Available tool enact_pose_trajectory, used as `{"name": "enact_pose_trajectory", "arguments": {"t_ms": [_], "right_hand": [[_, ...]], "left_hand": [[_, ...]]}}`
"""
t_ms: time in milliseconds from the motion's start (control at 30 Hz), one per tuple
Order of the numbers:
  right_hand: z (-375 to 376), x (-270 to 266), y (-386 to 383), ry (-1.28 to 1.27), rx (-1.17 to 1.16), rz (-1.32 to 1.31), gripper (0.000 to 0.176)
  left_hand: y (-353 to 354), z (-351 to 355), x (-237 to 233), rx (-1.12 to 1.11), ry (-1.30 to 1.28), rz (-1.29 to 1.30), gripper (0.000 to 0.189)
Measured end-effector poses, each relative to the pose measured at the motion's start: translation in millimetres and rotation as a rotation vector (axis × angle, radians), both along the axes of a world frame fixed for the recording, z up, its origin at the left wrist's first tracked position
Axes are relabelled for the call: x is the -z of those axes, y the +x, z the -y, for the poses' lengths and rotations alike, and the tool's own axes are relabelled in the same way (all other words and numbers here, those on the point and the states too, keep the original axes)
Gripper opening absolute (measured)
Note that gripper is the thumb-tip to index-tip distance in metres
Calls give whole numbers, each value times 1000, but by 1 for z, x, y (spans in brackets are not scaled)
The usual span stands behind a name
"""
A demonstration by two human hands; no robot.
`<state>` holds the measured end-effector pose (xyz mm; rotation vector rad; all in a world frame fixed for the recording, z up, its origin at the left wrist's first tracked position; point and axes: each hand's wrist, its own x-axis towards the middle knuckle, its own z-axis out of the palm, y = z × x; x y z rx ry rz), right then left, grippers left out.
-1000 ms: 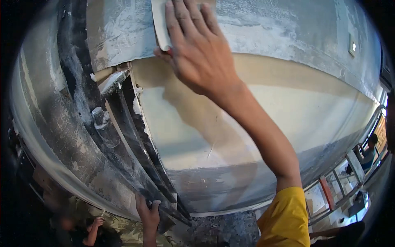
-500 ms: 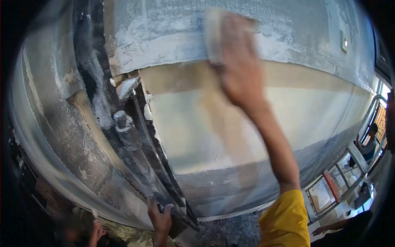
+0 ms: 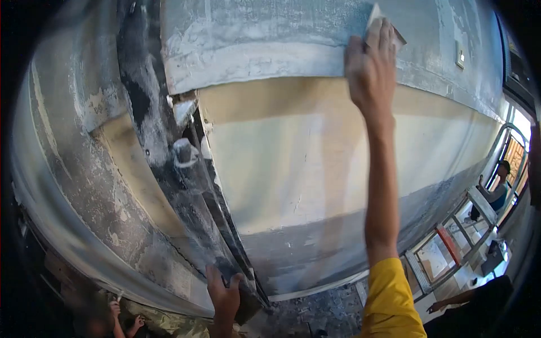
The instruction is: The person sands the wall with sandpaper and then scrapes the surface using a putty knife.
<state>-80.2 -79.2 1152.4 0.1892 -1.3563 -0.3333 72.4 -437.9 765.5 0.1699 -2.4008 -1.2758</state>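
My right hand (image 3: 370,76) presses a folded sheet of sandpaper (image 3: 401,38) against the upper grey wall (image 3: 270,28), fingers laid over it. A pale corner of the sheet sticks up past the fingertips. Just below the hand runs the ragged lower edge of a white plaster band (image 3: 253,62). Low in the view, my left hand (image 3: 224,296) grips the lower part of a dark, plaster-smeared beam (image 3: 197,214), thumb and fingers on either side of its edge. Beneath the plaster band lies a smooth cream wall strip (image 3: 270,146).
A metal ladder (image 3: 451,245) with a red bar stands at the right. Beyond it a person (image 3: 497,188) is by a window. Another person's arm (image 3: 451,301) reaches in at lower right, and more hands (image 3: 115,310) show at lower left. A switch plate (image 3: 460,56) sits on the wall.
My right hand has swept the sandpaper to the right along the upper wall. My left hand stays at the beam, and the view has shifted slightly.
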Motion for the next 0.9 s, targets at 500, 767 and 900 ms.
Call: {"name": "enact_pose_trajectory", "arguments": {"t_ms": [500, 767, 900], "right_hand": [[139, 0, -15, 170, -371, 103, 52], [119, -56, 1, 24, -111, 265, 66], [158, -10, 0, 509, -436, 171, 60]], "left_hand": [[-5, 8, 3, 259, -47, -222, 77], [-21, 10, 43, 125, -303, -503, 68], [-4, 3, 18, 229, 34, -246, 74]]}}
